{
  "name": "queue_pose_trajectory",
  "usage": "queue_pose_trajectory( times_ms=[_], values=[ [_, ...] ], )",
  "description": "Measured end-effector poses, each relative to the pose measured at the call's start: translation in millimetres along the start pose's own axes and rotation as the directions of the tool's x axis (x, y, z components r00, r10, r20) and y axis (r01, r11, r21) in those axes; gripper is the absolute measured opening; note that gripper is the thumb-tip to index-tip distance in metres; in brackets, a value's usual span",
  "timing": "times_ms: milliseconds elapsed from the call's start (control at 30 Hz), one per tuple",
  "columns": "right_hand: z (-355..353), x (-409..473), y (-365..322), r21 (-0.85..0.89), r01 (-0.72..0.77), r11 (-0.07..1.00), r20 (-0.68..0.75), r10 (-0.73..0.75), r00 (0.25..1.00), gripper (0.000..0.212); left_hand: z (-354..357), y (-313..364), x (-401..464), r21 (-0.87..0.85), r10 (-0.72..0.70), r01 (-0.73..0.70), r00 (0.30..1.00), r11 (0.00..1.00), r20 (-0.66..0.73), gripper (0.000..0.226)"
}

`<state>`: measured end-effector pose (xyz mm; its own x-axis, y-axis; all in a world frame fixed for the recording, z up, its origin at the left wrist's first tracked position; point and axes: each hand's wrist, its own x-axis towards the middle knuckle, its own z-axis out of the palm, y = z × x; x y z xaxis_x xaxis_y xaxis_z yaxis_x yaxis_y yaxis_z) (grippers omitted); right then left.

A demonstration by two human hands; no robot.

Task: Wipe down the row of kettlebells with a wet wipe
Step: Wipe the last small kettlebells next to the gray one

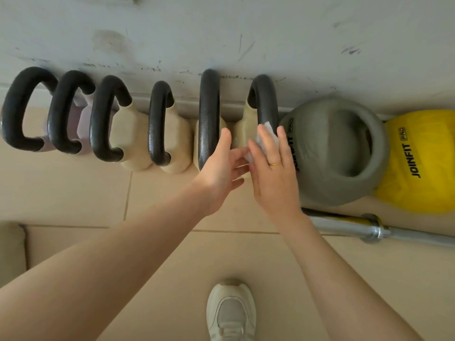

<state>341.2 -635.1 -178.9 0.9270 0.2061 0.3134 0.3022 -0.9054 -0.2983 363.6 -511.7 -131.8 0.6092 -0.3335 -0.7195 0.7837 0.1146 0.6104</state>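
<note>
A row of kettlebells stands against the wall: several small ones with black handles, then a grey kettlebell (344, 153) and a yellow kettlebell (423, 163) at the right. The rightmost cream kettlebell (264, 102) sits just left of the grey one. My right hand (273, 166) lies flat with straight fingers and presses a white wet wipe (267, 134) against this cream kettlebell below its black handle. Beside it, my left hand (221, 171) reaches in with relaxed fingers that touch the wipe's lower edge; how they lie under the wipe is hidden.
A chrome barbell (364, 227) lies on the beige tile floor in front of the grey and yellow kettlebells. My shoe (231, 313) stands on the tiles at the bottom centre. A scuffed white wall (221, 33) runs behind the row.
</note>
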Motion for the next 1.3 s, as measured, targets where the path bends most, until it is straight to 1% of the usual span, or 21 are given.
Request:
queue_pose_trajectory(
  times_ms=[33, 100, 200, 267, 333, 400, 433, 500, 567, 633, 700, 767, 833, 867, 900, 933, 967, 1067, 1133, 1200, 1300],
  values=[
    [-5, 0, 8, -0.123, 0.103, 0.987, 0.027, -0.1, 0.995, 0.029, 0, -1, 0, 0.0, 0.004, -0.004, 1.0, 1.0, -0.026, 0.076],
    [-19, 10, 20, -0.28, 0.276, 0.92, 0.084, -0.263, 0.961, 0.03, 1, 0, 0, 0.0, 0.012, -0.012, 0.998, 1.0, -0.06, 0.074],
    [-31, 31, 24, -0.41, 0.444, 0.797, 0.127, -0.432, 0.893, 0.032, 0, 0, 0, -0.014, 0.027, -0.028, 0.997, 1.0, -0.075, 0.072],
    [-32, 29, 21, -0.479, 0.525, 0.704, 0.207, -0.49, 0.847, 0.03, 0, -1, 0, -0.021, 0.038, -0.04, 0.996, 0.999, -0.087, 0.071],
    [-28, 15, 18, -0.559, 0.616, 0.555, 0.387, -0.482, 0.786, 0.04, 1, -2, 2, -0.035, 0.044, -0.048, 0.994, 0.998, -0.098, 0.071],
    [-22, -2, 17, -0.584, 0.713, 0.389, 0.587, -0.406, 0.701, 0.043, 1, -2, 3, -0.036, 0.048, -0.052, 0.992, 0.998, -0.113, 0.071],
    [-19, -8, 17, -0.58, 0.745, 0.329, 0.653, -0.359, 0.667, 0.042, 1, -2, 4, -0.036, 0.049, -0.053, 0.991, 0.998, -0.121, 0.07],
    [-15, -8, 14, -0.595, 0.77, 0.23, 0.719, -0.276, 0.638, 0.044, 1, -1, 6, -0.038, 0.047, -0.052, 0.991, 0.998, -0.127, 0.071],
    [-7, -8, 9, -0.594, 0.791, 0.146, 0.752, -0.247, 0.611, 0.053, 1, -2, 7, -0.032, 0.044, -0.049, 0.991, 0.998, -0.127, 0.071],
    [-2, -11, 0, -0.595, 0.798, 0.094, 0.774, -0.203, 0.6, 0.056, 0, -4, 8, -0.027, 0.047, -0.051, 0.991, 0.998, -0.127, 0.071],
    [-3, -10, -10, -0.615, 0.783, 0.095, 0.764, -0.171, 0.622, 0.057, 0, -7, 9, -0.017, 0.063, -0.066, 0.988, 0.998, -0.14, 0.069],
    [-12, -6, -12, -0.694, 0.703, 0.159, 0.678, -0.188, 0.711, 0.051, 0, -7, 11, -0.012, 0.071, -0.074, 0.987, 0.997, -0.147, 0.068],
    [-22, 2, -2, -0.752, 0.585, 0.302, 0.498, -0.321, 0.806, 0.044, -1, -6, 12, -0.024, 0.057, -0.061, 0.988, 0.998, -0.14, 0.07],
    [-24, 4, 8, -0.758, 0.546, 0.358, 0.415, -0.382, 0.826, 0.044, -1, -5, 12, -0.028, 0.048, -0.052, 0.99, 0.998, -0.135, 0.071],
    [-26, 5, 18, -0.763, 0.525, 0.377, 0.376, -0.402, 0.835, 0.044, 0, -5, 13, -0.031, 0.041, -0.046, 0.99, 0.998, -0.132, 0.072],
    [-26, 5, 25, -0.768, 0.526, 0.365, 0.371, -0.416, 0.83, 0.041, 0, -4, 14, -0.03, 0.04, -0.045, 0.99, 0.999, -0.134, 0.072],
    [-24, 3, 29, -0.758, 0.563, 0.328, 0.403, -0.442, 0.801, 0.038, 1, -4, 15, -0.026, 0.044, -0.048, 0.989, 0.999, -0.141, 0.073],
    [-7, -8, 35, -0.659, 0.732, 0.172, 0.596, -0.474, 0.648, 0.045, 0, -4, 15, -0.036, 0.058, -0.064, 0.987, 0.997, -0.151, 0.073],
    [-6, -6, 37, -0.627, 0.764, 0.152, 0.604, -0.523, 0.601, 0.043, -1, -4, 14, -0.041, 0.051, -0.056, 0.99, 0.998, -0.134, 0.074],
    [-13, 1, 38, -0.613, 0.755, 0.232, 0.53, -0.588, 0.611, 0.039, -2, -6, 13, -0.019, 0.058, -0.061, 0.99, 0.998, -0.126, 0.072],
    [-25, 15, 42, -0.623, 0.647, 0.44, 0.287, -0.64, 0.712, 0.031, 0, -10, 11, 0.061, 0.108, -0.1, 0.981, 0.993, -0.159, 0.061]
  ],
)
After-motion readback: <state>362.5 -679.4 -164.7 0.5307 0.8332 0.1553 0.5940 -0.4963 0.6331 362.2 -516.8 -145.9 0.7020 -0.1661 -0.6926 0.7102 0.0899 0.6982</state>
